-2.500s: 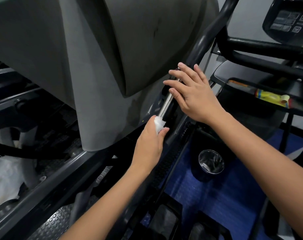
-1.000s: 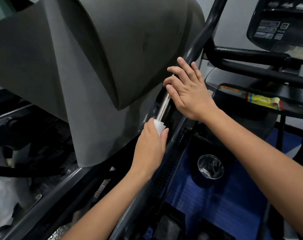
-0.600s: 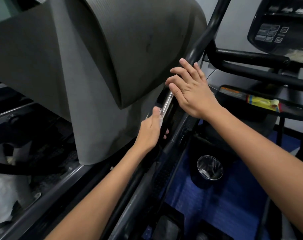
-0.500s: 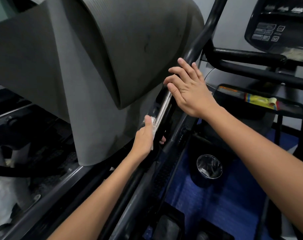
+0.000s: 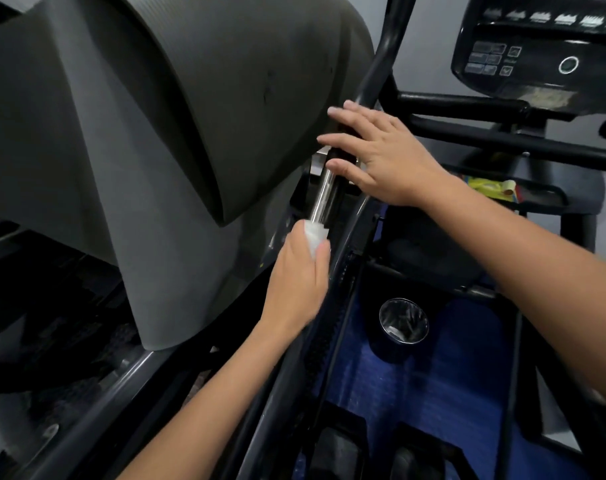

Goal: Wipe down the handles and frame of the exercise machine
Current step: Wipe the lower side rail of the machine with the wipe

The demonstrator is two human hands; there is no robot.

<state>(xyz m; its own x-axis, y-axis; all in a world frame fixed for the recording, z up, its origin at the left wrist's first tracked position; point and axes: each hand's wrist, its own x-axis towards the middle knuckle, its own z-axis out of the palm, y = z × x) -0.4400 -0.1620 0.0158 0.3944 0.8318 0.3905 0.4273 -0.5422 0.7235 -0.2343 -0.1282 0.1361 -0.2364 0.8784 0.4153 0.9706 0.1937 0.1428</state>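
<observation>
A large grey shroud of the exercise machine fills the left and centre of the view, its ribbed upper cover overlapping a smoother lower panel. Below it a dark frame rail slopes down toward the lower left.

Just right of the shroud's edge, the left hand reaches up from below and curls around a white wipe, clamping it around the lower end of a shiny chrome rod. The rod runs upward at a slight tilt between the shroud and a black upright tube.

Above the left hand, and apart from it, the right hand lies with fingers straight and spread, holding nothing; its fingertips rest against the black part at the rod's upper end, beside the shroud's edge. Its forearm stretches away to the right edge of the view.

Further right, on the blue floor, stands a dark round bin with a clear liner. Above it, black handlebars run to the right beneath a control console with buttons. A tray under the bars holds a yellow packet.
</observation>
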